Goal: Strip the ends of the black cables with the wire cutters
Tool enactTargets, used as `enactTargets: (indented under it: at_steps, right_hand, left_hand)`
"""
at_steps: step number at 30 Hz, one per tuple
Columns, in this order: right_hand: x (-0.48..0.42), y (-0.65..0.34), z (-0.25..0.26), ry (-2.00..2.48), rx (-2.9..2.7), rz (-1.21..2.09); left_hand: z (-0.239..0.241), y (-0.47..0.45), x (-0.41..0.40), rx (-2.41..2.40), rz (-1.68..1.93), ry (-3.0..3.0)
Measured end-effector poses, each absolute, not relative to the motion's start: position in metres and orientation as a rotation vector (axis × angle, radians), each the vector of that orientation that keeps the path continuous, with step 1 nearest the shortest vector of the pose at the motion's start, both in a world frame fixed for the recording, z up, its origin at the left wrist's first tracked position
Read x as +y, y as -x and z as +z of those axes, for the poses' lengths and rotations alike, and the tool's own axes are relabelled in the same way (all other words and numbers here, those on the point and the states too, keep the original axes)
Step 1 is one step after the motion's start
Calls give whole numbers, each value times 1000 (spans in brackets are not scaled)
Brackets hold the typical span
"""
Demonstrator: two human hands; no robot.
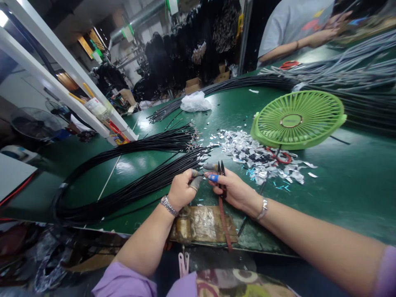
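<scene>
My left hand (183,189), with taped fingertips, pinches the end of a black cable close to the table's front edge. Facing it, my right hand (233,189) has blue and grey tape on its fingers and holds a pair of black thread snips (221,175), blades pointing up and away. Its fingertips meet the cable end, where fine detail is too small to make out. Left of my hands lies a looped bundle of black cables (145,179), their ends toward me. Below my hands sits a taped board (206,222) with a brown strap (224,225) across it.
Scraps of silver foil (244,150) and blue bits lie beyond my right hand. A green fan (298,119) stands over red-handled scissors (280,156). A plastic bag (196,102) rests farther back. Grey cables (349,66) are piled at right, near another person (291,33).
</scene>
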State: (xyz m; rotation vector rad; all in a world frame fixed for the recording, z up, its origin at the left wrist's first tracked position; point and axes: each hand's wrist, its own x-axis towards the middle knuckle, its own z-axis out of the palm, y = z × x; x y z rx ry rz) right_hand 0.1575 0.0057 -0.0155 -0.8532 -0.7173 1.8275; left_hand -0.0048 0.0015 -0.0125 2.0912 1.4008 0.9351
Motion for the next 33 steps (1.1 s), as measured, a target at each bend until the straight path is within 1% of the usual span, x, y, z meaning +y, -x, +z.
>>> enactTargets:
  at_steps: [14, 22, 28, 33]
  right_hand:
    - [8, -156, -21, 913, -723, 1786]
    - [4, -155, -20, 976, -1009, 1724]
    - [6, -155, -21, 942, -838, 1654]
    - [7, -154, -22, 921, -812, 1675]
  left_hand:
    - [-10, 2, -1, 1397, 904, -2130]
    - [-12, 2, 1, 1345, 967, -2033]
    - [-15, 2, 2, 1361, 981, -1946]
    - [-16, 3, 1, 1362, 917, -1993]
